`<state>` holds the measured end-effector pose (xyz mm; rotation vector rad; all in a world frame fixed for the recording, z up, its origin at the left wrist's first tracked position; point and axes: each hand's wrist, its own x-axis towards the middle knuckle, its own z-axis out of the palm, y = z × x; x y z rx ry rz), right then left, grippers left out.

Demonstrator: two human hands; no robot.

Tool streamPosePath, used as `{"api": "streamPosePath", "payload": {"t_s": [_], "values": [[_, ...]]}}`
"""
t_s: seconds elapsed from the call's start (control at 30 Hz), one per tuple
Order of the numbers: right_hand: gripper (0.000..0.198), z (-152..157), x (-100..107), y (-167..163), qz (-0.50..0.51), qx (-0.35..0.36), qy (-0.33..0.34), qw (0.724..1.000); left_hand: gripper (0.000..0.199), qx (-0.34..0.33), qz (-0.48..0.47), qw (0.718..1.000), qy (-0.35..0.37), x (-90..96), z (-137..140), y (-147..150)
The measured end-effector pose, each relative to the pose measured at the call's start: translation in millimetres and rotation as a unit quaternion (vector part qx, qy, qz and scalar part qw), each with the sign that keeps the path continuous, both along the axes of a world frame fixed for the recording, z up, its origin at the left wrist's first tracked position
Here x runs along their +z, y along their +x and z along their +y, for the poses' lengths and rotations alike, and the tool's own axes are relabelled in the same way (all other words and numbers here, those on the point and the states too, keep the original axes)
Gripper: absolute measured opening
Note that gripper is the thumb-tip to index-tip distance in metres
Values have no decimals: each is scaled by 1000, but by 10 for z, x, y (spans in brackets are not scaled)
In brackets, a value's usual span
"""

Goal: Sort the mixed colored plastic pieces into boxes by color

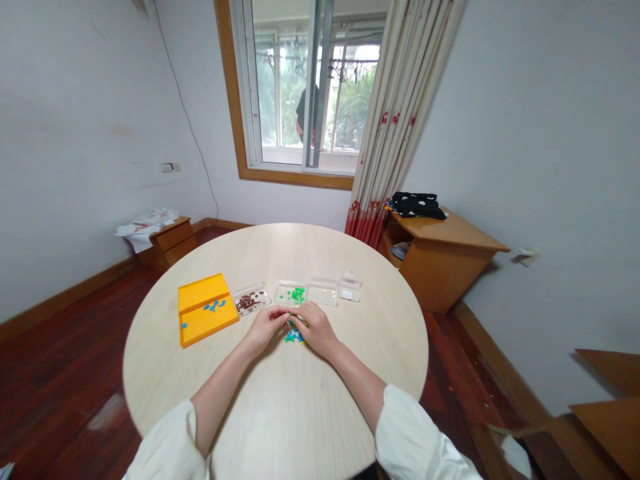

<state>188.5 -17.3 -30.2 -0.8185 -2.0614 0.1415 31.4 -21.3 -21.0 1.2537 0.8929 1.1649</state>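
My left hand and my right hand meet over the middle of the round table, fingertips close together. Both are closed in a pinch around something small and green that my fingers mostly hide. Just below them lies a small pile of green, blue and yellow pieces. Beyond my hands stands a clear tray with green pieces. To its left, another clear tray holds small brown pieces. The yellow box at the left lies opened out, with several blue pieces in it.
On the round table, a clear tray with a few pale pieces and a small clear box stand at the right of the row. Behind are a window and a curtain. A wooden desk stands right, a low cabinet left.
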Motion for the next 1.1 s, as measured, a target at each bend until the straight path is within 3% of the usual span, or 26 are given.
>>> {"api": "streamPosePath", "payload": {"t_s": [0.27,0.5,0.63,0.87,1.1], "values": [[17,-13,-17,0,19,-25,7,999,32,-38,-134,982,-125,23,-19,-25],[15,-63,23,-20,36,-46,-12,998,24,-33,-185,967,-171,-22,17,-65],[11,-36,8,-6,78,-61,-35,994,12,3,-193,958,-214,-3,38,-93],[15,118,-61,109,203,-123,-118,964,20,112,-247,936,-224,84,134,-204],[18,166,-78,135,253,-98,-162,949,25,151,-277,923,-220,152,153,-245]]}}
